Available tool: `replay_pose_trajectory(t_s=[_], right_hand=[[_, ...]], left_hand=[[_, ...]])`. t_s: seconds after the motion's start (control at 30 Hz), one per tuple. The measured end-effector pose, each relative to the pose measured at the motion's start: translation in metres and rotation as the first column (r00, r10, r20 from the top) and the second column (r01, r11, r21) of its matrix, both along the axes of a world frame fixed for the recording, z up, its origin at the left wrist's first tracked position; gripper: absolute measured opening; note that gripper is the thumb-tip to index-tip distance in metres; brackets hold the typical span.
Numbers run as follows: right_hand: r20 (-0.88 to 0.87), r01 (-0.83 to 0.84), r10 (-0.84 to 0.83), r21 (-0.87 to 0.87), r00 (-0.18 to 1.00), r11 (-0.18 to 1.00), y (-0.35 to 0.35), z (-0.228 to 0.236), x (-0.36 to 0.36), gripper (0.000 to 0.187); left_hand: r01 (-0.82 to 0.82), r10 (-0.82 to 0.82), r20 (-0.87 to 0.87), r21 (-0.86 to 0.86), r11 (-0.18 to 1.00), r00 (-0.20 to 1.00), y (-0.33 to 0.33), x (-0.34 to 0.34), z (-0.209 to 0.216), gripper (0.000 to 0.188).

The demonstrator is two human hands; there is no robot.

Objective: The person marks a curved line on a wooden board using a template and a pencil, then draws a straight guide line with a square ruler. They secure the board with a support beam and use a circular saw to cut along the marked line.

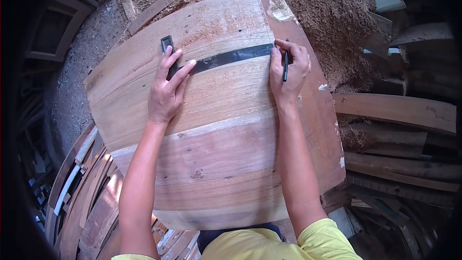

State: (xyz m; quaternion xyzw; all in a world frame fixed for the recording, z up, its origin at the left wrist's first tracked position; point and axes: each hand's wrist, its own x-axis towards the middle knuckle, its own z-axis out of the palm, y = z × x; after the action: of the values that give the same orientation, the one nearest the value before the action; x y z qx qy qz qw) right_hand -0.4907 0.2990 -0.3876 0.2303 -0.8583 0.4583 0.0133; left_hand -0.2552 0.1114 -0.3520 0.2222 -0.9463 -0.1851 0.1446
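A wide panel of joined wooden boards (216, 101) lies flat in front of me. Across its upper part rests a try square with a dark metal blade (231, 58) and a black stock (166, 42) at the left. My left hand (167, 84) is on the square, fingers around the stock and one fingertip pressing where the blade begins. At the blade's right end, my right hand (291, 67) has thumb and forefinger closed by the panel's edge. A black pen (286, 62) is tucked between its fingers.
The panel lies on a larger reddish-brown board (313, 130). Sawdust (327, 24) is heaped at the far right and along the far side. Planks (394, 110) are stacked at the right, with more wood strips (91, 188) at the lower left. Gravelly ground (79, 86) shows at the left.
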Motion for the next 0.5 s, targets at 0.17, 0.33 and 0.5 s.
replay_pose_trajectory(t_s=[0.17, 0.33, 0.5], right_hand=[[0.021, -0.016, 0.017, -0.043, 1.0, 0.999, 0.002, 0.004, 0.001, 0.022], [0.021, -0.066, 0.066, -0.028, 0.998, 0.997, 0.005, 0.008, 0.003, 0.022], [0.001, -0.056, 0.056, -0.022, 0.998, 0.998, 0.006, 0.008, 0.001, 0.012]], left_hand=[[0.036, -0.039, -0.059, -0.039, 0.999, 0.997, 0.001, 0.003, 0.006, 0.032], [0.083, -0.092, -0.113, -0.08, 0.993, 0.989, -0.002, 0.01, -0.001, 0.034], [0.099, -0.105, -0.117, -0.054, 0.994, 0.988, 0.002, 0.005, 0.0, 0.033]])
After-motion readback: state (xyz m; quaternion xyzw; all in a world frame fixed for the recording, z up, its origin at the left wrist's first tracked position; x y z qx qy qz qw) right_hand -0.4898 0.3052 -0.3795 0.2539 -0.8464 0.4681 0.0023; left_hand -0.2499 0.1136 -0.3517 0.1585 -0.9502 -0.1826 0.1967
